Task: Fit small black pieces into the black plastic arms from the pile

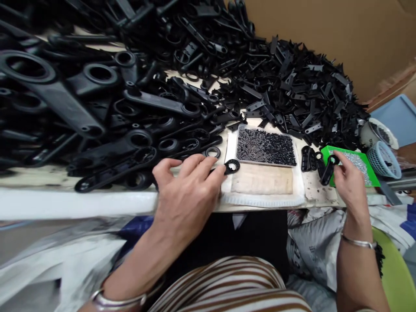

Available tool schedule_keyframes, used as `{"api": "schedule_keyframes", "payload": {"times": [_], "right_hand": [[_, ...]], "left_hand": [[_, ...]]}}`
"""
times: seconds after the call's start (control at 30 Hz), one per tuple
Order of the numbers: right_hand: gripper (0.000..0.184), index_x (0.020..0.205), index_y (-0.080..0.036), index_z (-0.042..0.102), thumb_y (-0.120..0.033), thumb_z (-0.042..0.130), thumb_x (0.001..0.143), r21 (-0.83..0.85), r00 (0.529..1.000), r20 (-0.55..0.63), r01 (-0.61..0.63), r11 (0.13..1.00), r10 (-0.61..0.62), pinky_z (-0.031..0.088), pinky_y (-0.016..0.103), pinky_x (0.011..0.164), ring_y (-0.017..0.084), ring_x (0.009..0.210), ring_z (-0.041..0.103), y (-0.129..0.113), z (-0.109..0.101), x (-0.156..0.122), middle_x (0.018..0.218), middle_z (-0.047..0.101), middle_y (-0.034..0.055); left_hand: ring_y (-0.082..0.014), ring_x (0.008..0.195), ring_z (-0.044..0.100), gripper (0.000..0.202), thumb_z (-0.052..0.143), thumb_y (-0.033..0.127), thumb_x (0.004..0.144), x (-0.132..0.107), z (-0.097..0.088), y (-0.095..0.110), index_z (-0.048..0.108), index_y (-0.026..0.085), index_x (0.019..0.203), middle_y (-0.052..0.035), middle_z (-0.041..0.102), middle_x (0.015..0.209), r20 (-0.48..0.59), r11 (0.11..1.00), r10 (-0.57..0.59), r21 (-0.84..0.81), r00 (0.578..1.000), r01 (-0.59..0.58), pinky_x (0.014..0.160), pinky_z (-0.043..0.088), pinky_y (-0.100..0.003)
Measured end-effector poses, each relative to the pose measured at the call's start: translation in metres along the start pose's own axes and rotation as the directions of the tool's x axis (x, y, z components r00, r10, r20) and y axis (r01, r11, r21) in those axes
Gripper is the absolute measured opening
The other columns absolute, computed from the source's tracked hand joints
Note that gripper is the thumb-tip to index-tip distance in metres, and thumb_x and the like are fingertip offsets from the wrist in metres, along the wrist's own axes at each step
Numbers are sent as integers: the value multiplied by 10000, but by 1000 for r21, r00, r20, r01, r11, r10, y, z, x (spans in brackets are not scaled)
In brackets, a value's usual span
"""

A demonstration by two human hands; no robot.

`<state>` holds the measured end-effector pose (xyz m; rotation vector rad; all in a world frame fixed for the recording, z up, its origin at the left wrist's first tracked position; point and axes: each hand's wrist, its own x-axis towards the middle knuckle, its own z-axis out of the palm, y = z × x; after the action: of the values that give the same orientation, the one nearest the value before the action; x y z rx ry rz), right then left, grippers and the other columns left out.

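Note:
My left hand (191, 186) is closed over a black plastic arm at the front of the pile. The arm's ring end (232, 166) sticks out past my fingertips; the rest is hidden under the hand. Off to the right, my right hand (351, 177) pinches another black plastic arm (327, 170) by its ring end. That one hangs tilted over the left corner of a green tray (373, 171) of small silvery pieces. Beside it, several similar black arms (308, 159) lie on the table. Between my hands stands a clear tray (266, 164) full of small dark pieces.
Large black ring-ended arms (71, 95) are heaped at the left. Small black forked parts (292, 86) form a pile at the back right. A folded cream cloth (263, 180) lies before the clear tray. A blue basket (385, 159) stands at the far right.

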<state>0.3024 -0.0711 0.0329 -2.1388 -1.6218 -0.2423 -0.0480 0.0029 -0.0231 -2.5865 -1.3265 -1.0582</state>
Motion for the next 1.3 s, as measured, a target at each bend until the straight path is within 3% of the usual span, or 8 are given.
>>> {"api": "schedule_keyframes", "payload": {"times": [0.1,0.33,0.5,0.63,0.9,1.1,1.2,1.3], "right_hand": [[493,1288,-140,608,-98,359,865,-151,989,54,148,977,-141,487,464,977,278,1147,609,3,12,27,1266,636,152],[450,1267,-147,631,-124,367,904,-245,985,87,166,955,-149,498,495,950,310,1138,607,9,38,39,1282,607,187],[320,1163,-180,694,-275,517,914,61,996,-11,92,994,-92,510,468,957,278,1079,646,-16,28,12,1187,684,135],[289,1108,-208,722,-361,589,902,375,958,257,20,927,-124,576,360,811,212,869,710,-61,30,-15,1023,753,76],[232,1065,-211,726,-267,548,927,217,905,183,344,914,-384,532,354,821,214,892,685,-104,53,14,998,734,70],[215,1066,-217,732,-249,591,907,6,841,358,432,902,-406,497,354,754,243,884,667,-120,62,43,986,721,77],[191,989,-193,746,-248,576,923,158,848,304,405,901,-434,503,320,759,207,830,676,-128,49,32,928,731,65],[195,927,-200,751,-255,565,932,385,786,392,333,861,-479,515,267,727,168,768,689,-134,36,8,870,748,36]], "left_hand": [[-299,973,618,208,471,81,892,1,6,-1,596,245,926,-62,713,947,45,1000,9,12,999,-10,866,358,-544],[-250,916,631,186,498,90,904,2,1,-2,586,249,946,-23,741,932,15,998,58,38,998,-58,908,330,-514],[-205,878,635,112,517,134,939,3,-2,11,594,204,981,-25,742,928,-43,987,114,-106,993,-118,833,369,-405],[-184,806,615,55,547,156,937,1,10,22,601,162,943,-29,721,853,64,971,112,-218,992,-96,788,380,-358],[-199,866,627,126,618,184,906,0,14,19,583,153,1023,-51,714,926,208,958,127,-279,970,-65,854,393,-363],[-203,860,629,159,615,142,894,-2,11,16,557,140,1042,-65,711,947,152,943,118,-326,981,-63,821,455,-345],[-204,862,638,151,588,145,911,-5,12,15,551,135,1058,-74,710,950,132,932,104,-358,986,-50,799,497,-337],[-199,863,646,113,529,139,939,-6,13,15,556,141,1049,-78,706,940,130,912,95,-408,987,-34,776,529,-328]]}}
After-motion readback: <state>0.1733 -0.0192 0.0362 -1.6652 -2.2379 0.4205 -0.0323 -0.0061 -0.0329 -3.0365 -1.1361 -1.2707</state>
